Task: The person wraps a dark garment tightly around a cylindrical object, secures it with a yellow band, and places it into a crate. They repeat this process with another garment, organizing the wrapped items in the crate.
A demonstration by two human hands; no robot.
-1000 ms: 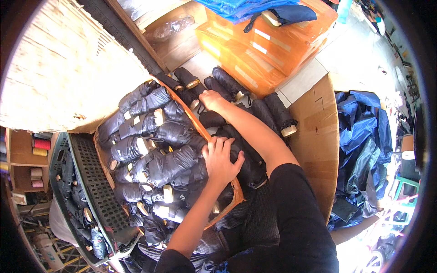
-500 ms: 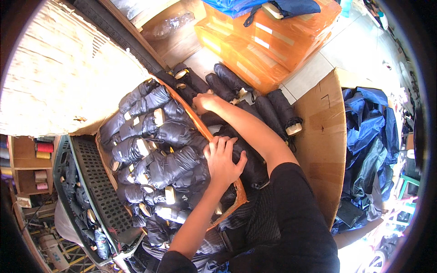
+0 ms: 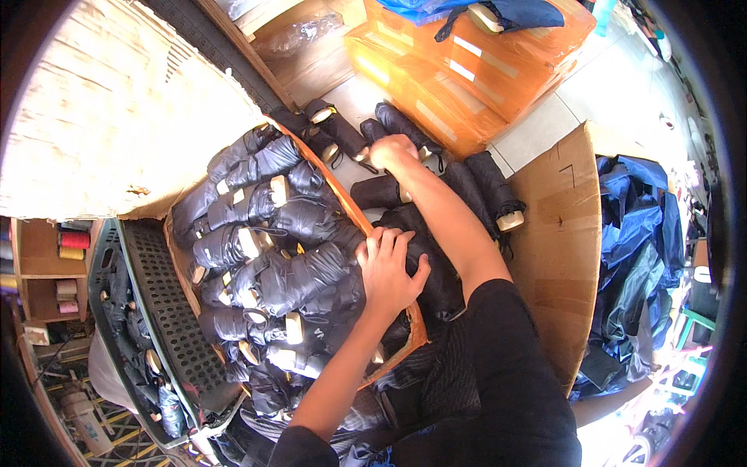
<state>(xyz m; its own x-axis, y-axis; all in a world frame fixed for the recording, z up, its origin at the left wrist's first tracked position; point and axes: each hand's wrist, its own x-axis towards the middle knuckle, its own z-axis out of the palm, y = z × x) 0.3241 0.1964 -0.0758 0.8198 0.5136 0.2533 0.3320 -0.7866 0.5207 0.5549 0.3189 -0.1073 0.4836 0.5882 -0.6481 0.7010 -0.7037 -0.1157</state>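
Folded dark umbrellas (image 3: 299, 272) with cream handles are packed in a cardboard box (image 3: 336, 187) in front of me. My left hand (image 3: 389, 268) rests over the box's right edge, thumb apart, fingers bent but not closed on anything. Beyond that edge, several more folded umbrellas (image 3: 484, 185) lie loose on the floor. Among these my right hand (image 3: 393, 150) reaches down with curled fingers, closed on one folded umbrella (image 3: 372, 129); its handle end is hidden under the hand. Another umbrella (image 3: 375, 191) lies sideways beneath my right wrist.
An orange-taped carton (image 3: 467, 74) stands at the back, with blue fabric on top. On the right, an open cardboard box (image 3: 554, 257) holds blue cloth (image 3: 638, 233). A dark perforated crate (image 3: 175, 303) stands left, beside shelves with thread spools (image 3: 74, 240).
My right hand has moved away from the box edge to the right and farther out, uncovering an umbrella lying sideways. My left hand stays on the edge. The whole view has shifted slightly.
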